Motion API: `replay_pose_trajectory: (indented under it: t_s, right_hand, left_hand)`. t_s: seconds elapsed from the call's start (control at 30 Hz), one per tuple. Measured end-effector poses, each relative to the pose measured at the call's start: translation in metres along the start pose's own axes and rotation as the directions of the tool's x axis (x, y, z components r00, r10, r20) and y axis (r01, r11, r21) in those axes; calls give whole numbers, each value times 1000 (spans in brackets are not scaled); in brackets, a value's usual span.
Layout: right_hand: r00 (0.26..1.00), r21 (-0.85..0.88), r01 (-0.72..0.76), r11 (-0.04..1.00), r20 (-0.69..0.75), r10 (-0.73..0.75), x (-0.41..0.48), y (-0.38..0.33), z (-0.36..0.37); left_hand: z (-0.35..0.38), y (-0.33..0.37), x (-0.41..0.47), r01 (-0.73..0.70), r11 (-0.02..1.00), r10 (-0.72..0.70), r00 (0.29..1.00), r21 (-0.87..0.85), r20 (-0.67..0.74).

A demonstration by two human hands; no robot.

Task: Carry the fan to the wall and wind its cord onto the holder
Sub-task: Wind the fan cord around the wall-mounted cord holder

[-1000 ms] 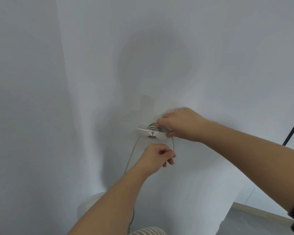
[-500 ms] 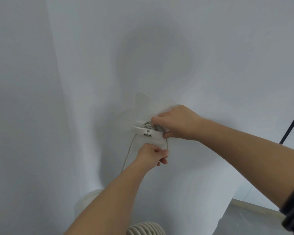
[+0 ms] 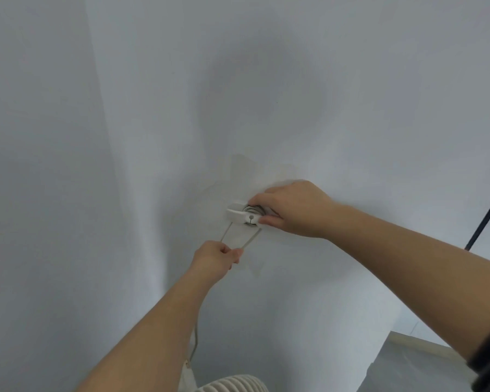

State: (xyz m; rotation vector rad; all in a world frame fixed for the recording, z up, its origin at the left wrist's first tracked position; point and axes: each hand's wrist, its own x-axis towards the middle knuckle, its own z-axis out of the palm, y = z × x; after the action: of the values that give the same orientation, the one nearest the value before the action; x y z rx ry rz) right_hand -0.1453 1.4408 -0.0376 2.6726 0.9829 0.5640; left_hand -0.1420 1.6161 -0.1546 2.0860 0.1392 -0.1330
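Note:
A small white cord holder point(image 3: 242, 215) is fixed to the white wall, with several grey turns of cord wound behind it. My right hand point(image 3: 293, 210) pinches the holder from the right, thumb below and fingers on top. My left hand point(image 3: 217, 257) is closed on a loop of the thin beige cord point(image 3: 226, 233) just below the holder. The cord runs down beside my left forearm towards the white fan point(image 3: 232, 384), whose ribbed top shows at the bottom edge.
The white wall point(image 3: 153, 137) fills the view, with an inner corner on the left. A black cable or pole point(image 3: 485, 216) slants at the right edge. Grey floor and a skirting board point(image 3: 416, 345) show at the bottom right.
My left hand first rose close under the holder, then dropped lower and to the left, drawing the cord into a taut V-shaped loop. My right hand stayed on the holder.

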Motion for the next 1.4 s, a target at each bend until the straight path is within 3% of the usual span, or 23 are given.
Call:
replay_pose_trajectory:
  t_s: [0.17,0.3,0.53,0.67,0.9,1.07,1.4]
  right_hand:
    - [995,89,-98,991,-14,100,14,-12,10]
    - [984,169,-171,971,-25,177,18,-17,15]
    - [978,242,-186,952,-46,202,16,-19,17]
    - [977,222,-196,955,-41,210,19,-20,18]
    - [967,184,-229,956,-68,244,21,-26,17]
    - [942,131,-307,943,-100,321,27,-38,16]
    - [888,37,-432,901,-157,432,38,-58,18]
  left_hand:
    - [-3,2,-6,-38,996,47,992,84,-114]
    - [-14,1,-3,-71,997,78,963,36,-260]
    - [-12,5,3,-175,977,210,865,118,-456]
    - [-20,11,3,-107,987,159,801,123,-577]
    - [-21,24,4,-361,932,257,738,-43,-624]
    - [-20,28,1,-495,866,349,702,-71,-621]
    - [-26,22,-13,-463,856,231,740,-229,-632]
